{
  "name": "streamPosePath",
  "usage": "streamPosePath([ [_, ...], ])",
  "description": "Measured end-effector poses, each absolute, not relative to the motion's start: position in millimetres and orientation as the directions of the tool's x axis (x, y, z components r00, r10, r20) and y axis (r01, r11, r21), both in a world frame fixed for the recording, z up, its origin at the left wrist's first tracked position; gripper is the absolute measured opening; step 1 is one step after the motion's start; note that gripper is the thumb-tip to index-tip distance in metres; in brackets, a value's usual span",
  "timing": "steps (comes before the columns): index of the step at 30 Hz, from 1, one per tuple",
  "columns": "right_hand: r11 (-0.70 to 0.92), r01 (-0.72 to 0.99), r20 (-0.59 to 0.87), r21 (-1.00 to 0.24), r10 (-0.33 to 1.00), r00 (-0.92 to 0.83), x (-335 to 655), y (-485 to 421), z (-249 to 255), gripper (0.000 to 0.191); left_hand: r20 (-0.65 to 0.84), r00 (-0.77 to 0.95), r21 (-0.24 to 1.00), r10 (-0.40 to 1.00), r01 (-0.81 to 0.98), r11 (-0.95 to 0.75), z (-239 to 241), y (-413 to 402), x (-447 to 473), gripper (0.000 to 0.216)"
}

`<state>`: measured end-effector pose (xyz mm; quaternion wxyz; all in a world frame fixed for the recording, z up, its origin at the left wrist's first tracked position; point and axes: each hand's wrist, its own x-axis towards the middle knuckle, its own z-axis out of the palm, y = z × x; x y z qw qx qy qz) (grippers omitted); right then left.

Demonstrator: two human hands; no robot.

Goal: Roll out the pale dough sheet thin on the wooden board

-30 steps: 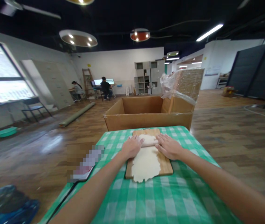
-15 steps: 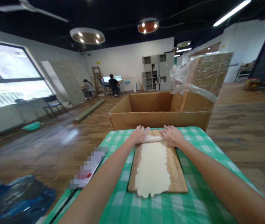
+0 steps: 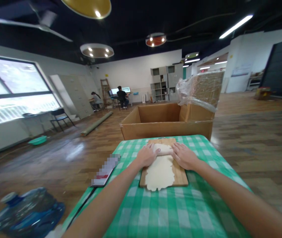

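A pale sheet of dough [image 3: 160, 177] lies lengthwise on a wooden board [image 3: 180, 178], its ragged near end reaching past the board's near edge. At the far end the dough is wound into a thick crosswise roll [image 3: 164, 149]; whether a rolling pin is inside is hidden. My left hand [image 3: 147, 154] curls over the roll's left end, thumb against it. Over the right end lies my right hand [image 3: 183, 155], its fingers closed on the roll. Both hands cover the roll's ends.
A green checked cloth [image 3: 160, 215] covers the table. A blurred flat object [image 3: 106, 170] with a cord lies at its left edge. Beyond the table stands a large cardboard box [image 3: 165, 130]. A water jug [image 3: 29, 211] is at lower left. Two people sit at the far wall.
The dough roll has grown thicker and the flat sheet shorter. My hands have come closer to me along the board. The camera view has shifted slightly.
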<state>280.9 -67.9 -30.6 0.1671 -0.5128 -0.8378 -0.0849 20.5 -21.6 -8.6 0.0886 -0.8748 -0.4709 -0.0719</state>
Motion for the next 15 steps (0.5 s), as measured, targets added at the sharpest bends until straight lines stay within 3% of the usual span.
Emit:
streamPosePath([
  [15, 0.350, 0.934, 0.400, -0.075, 0.868, -0.293, 239, -213, -24, 0.078, 0.204, 0.558, 0.049, 0.805, 0.815, -0.577, 8, -99, -2, 0.071],
])
